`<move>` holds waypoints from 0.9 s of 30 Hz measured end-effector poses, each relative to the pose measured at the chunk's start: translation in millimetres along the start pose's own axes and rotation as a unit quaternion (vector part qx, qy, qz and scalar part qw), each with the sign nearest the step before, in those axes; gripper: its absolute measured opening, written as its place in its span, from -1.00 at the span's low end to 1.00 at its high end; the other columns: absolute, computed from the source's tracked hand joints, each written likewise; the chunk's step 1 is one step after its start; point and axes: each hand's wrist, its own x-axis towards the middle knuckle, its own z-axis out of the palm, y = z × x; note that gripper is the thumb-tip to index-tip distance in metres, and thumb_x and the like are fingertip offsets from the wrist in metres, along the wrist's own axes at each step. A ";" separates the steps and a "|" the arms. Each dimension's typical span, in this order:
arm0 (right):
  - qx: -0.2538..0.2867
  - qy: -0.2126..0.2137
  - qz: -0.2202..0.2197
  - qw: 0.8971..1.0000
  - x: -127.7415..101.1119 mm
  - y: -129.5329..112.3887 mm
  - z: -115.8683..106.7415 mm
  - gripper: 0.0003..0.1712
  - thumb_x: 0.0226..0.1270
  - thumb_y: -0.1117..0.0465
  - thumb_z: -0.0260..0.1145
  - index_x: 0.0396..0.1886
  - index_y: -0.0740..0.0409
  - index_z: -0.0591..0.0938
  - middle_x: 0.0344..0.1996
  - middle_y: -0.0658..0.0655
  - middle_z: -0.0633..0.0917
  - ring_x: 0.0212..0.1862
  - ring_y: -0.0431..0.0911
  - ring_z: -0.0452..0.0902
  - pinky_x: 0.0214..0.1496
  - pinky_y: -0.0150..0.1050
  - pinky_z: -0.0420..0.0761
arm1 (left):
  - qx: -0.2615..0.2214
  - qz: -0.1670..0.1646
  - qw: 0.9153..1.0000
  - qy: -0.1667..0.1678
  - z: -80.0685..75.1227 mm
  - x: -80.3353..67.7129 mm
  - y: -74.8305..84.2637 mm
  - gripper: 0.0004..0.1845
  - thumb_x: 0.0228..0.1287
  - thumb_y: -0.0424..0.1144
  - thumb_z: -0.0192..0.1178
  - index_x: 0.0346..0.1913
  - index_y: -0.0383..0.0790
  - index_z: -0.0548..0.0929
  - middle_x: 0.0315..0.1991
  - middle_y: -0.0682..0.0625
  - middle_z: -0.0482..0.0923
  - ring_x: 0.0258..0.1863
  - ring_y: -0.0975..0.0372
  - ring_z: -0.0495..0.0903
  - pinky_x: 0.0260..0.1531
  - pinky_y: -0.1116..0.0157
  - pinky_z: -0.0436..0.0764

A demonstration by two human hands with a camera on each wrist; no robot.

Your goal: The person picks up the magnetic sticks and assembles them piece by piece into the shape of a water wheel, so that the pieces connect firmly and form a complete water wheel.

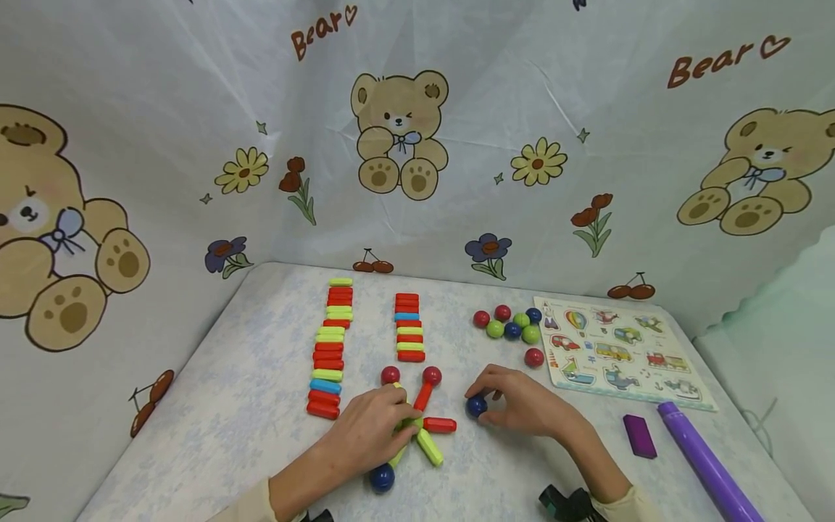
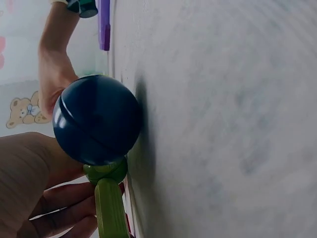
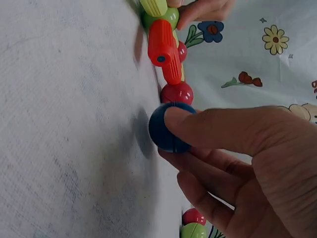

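My left hand (image 1: 372, 424) holds a green ball (image 3: 166, 17) at the hub of a ball-and-stick construction. From this hub a red stick (image 1: 440, 425) points right and a yellow-green stick (image 1: 429, 447) slants toward me. Two red balls (image 1: 432, 375) sit at the far ends. At the near end is a blue ball (image 2: 97, 119), large in the left wrist view. Just right of the construction, my right hand (image 1: 525, 402) pinches another blue ball (image 3: 171, 130) between thumb and fingers, apart from the red stick. My left hand covers part of the construction.
Red, yellow-green and blue sticks lie in a long column (image 1: 331, 346) and a shorter column (image 1: 410, 337). Several balls cluster behind my right hand, with a red ball (image 1: 533, 357) nearer. Rightward are a picture board (image 1: 590, 384), a purple block (image 1: 639, 436) and a purple tube (image 1: 707, 464).
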 end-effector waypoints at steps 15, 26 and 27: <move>0.094 -0.053 -0.039 0.993 3.8 -9.0 6.4 -0.67 0.34 0.11 0.63 0.04 -0.13 0.74 -0.03 -0.18 0.70 -0.02 -0.27 0.62 0.09 -0.24 0.73 | 0.020 -0.003 1.000 -0.004 -2.0 1.6 2.6 -0.77 0.36 -0.09 0.54 -0.01 -0.08 0.92 -0.35 0.19 0.58 -0.36 0.40 0.40 -0.39 0.52 0.49; 0.086 0.012 -0.065 0.994 5.9 -3.7 11.4 -0.61 0.32 0.29 0.59 0.08 -0.13 0.76 0.00 -0.17 0.71 0.03 -0.26 0.64 0.11 -0.18 0.75 | -0.020 0.007 1.000 -0.003 -2.9 -0.9 -1.5 -0.80 0.39 -0.15 0.51 0.00 -0.08 0.90 -0.11 0.18 0.66 -0.12 0.38 0.56 -0.16 0.47 0.66; 0.088 0.012 -0.064 0.994 6.1 -3.1 11.7 -0.61 0.33 0.29 0.59 0.08 -0.13 0.76 0.00 -0.18 0.71 0.03 -0.26 0.64 0.12 -0.18 0.75 | -0.023 0.007 1.000 -0.008 -3.1 -0.9 -1.9 -0.80 0.39 -0.16 0.51 0.01 -0.07 0.89 -0.11 0.18 0.66 -0.11 0.38 0.56 -0.15 0.46 0.67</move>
